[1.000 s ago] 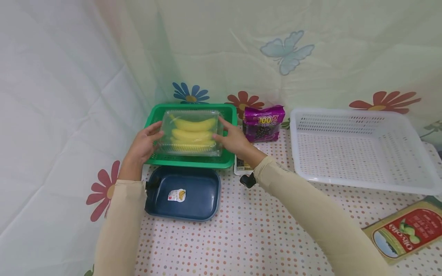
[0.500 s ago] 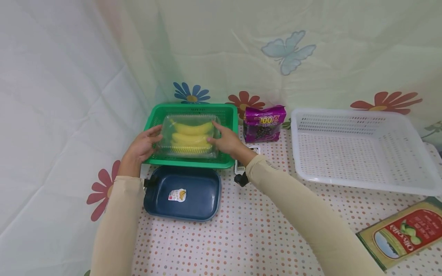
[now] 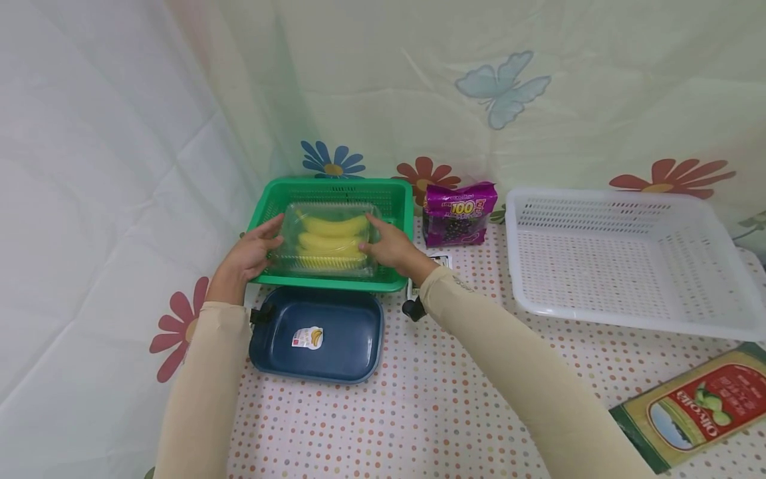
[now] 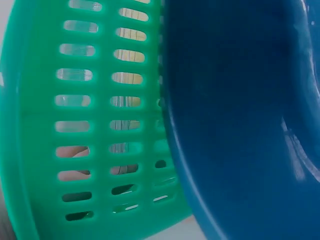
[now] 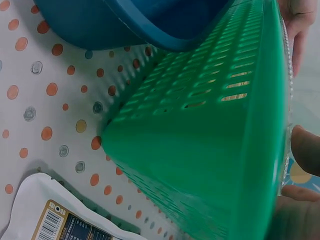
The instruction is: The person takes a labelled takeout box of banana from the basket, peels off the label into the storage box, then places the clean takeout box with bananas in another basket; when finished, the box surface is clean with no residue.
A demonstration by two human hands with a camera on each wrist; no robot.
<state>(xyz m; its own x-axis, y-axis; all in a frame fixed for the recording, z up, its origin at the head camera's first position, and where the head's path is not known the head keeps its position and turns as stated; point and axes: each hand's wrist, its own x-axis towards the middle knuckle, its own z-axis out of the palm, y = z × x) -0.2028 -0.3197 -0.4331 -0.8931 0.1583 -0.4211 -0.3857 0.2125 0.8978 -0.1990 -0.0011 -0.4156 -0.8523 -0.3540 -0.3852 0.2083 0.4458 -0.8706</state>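
Both hands grip the clear clamshell box of bananas: your left hand curls around its left end, thumb up by the top corner; your right hand clamps the right end, fingers on the side wall. Two-sided hold makes sense, since the box is wide, thin-walled and probably flexes, so one hand would likely twist it.

The box sits inside the green basket, low between the walls, roughly centred and level. Whether it's touching the floor of the basket, I can't tell. Your fingers are inside the rim, so both wrists dip over the near wall.

Pose: both forearms reach forward, sleeves to the wrist, elbows wide, palms facing each other across the box. The right arm crosses diagonally from the lower right.

The left wrist view shows only the slotted basket wall and the dark blue tray close up, with a bit of finger through the slots. The right wrist view shows the basket's outer wall, with fingertips past the rim.

Around it: the blue tray with a banana sticker sits just in front of the basket on the dotted tabletop. A purple snack bag stands just right of the basket. A white basket is further right. A flat packet lies partly under your right wrist. An olive-labelled box sits at the near right edge.
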